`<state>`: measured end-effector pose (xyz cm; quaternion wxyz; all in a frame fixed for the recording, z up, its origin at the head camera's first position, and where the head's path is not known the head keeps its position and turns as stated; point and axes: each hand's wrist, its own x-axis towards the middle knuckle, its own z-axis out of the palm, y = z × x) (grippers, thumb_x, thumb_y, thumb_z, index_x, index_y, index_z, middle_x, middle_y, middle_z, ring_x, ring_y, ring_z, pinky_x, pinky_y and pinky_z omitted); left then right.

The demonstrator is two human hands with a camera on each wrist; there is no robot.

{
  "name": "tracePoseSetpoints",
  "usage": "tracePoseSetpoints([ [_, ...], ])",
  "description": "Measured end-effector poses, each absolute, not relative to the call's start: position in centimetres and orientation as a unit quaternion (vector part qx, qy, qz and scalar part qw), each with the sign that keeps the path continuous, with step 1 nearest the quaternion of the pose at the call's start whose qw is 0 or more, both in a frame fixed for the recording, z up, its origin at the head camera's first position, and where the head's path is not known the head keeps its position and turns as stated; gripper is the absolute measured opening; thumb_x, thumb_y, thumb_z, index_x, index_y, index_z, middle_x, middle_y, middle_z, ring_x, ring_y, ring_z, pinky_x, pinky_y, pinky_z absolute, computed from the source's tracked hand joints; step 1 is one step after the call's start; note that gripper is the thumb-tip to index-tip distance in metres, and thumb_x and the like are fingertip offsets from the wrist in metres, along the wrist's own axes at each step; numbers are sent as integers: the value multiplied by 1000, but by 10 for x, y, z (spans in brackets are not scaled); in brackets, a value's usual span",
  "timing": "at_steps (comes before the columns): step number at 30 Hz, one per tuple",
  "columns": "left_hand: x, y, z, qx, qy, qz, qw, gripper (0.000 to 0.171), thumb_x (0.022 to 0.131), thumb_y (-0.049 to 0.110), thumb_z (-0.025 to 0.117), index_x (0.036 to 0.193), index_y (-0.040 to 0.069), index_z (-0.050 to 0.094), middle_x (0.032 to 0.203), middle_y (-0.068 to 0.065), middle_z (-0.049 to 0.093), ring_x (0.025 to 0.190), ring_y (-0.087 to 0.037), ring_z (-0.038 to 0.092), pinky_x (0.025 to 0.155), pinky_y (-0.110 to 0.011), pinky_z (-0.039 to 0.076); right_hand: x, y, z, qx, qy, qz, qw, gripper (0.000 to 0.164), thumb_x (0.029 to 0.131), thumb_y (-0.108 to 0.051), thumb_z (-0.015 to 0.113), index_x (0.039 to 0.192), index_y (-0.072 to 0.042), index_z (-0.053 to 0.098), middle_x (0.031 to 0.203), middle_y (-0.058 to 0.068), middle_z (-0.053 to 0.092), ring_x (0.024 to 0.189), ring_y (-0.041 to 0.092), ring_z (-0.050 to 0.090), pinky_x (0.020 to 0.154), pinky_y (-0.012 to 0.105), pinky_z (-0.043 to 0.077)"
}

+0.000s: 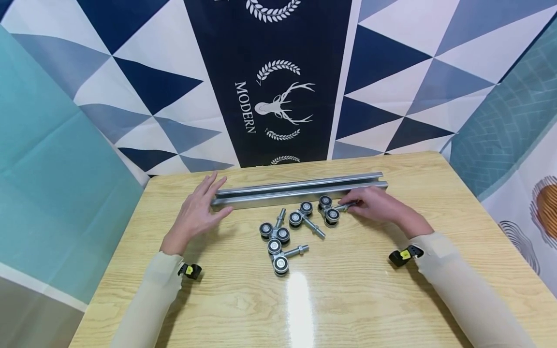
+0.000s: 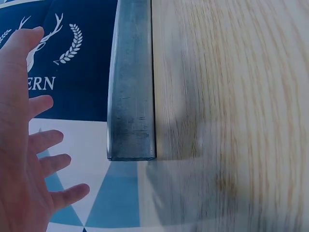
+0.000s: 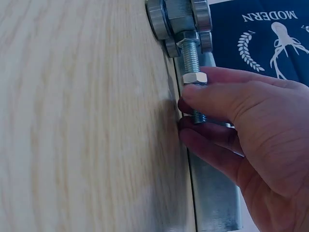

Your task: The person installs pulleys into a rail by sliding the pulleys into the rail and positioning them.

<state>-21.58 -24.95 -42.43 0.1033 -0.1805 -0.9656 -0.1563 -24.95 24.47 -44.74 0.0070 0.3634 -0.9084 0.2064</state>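
Trolleys (image 1: 281, 264), three of them, lie on the table (image 1: 217, 299) before the steel channel (image 1: 270, 199) in the head view, perhaps for easy reach. Left wrist view: the left hand (image 2: 21, 154) is empty, fingers (image 2: 57, 163) spread near the channel's end. Right wrist view: the right hand (image 3: 260, 116) pinches the stem (image 3: 191, 57) of a fourth trolley (image 3: 179, 18) by its nut (image 3: 195, 78), seemingly leaving the wheels (image 3: 156, 19) free.

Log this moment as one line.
right hand: pinches bolt of one roller bracket | left hand: empty, near left end of metal rail | table: three other roller brackets
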Motion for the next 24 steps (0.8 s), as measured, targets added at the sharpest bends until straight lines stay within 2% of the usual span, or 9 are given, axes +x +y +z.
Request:
tracePoseSetpoints([
  [10, -216, -251, -423, -181, -966, -157, 102, 83, 89, 62, 61, 158, 30, 29, 168, -10, 23, 152, -36, 22, 106, -71, 38, -251, 245, -446, 379, -903, 200, 19, 24, 85, -6, 77, 108, -14, 78, 98, 0, 77, 83, 12, 69, 68, 35, 59],
  [19, -216, -252, -424, -177, -967, -159, 93, 83, 89, 63, 60, 158, 30, 30, 168, -8, 21, 152, -35, 21, 107, -71, 37, -250, 244, -441, 395, -898, 194, 22, 25, 83, -3, 78, 104, -16, 79, 95, -1, 77, 79, 10, 68, 65, 32, 57],
  [24, -215, -254, -425, -178, -967, -159, 95, 83, 89, 63, 61, 158, 30, 29, 169, -6, 20, 152, -36, 21, 107, -71, 37, -249, 244, -436, 396, -898, 190, 13, 24, 82, -5, 80, 103, -17, 79, 97, -1, 78, 84, 11, 70, 69, 32, 60],
])
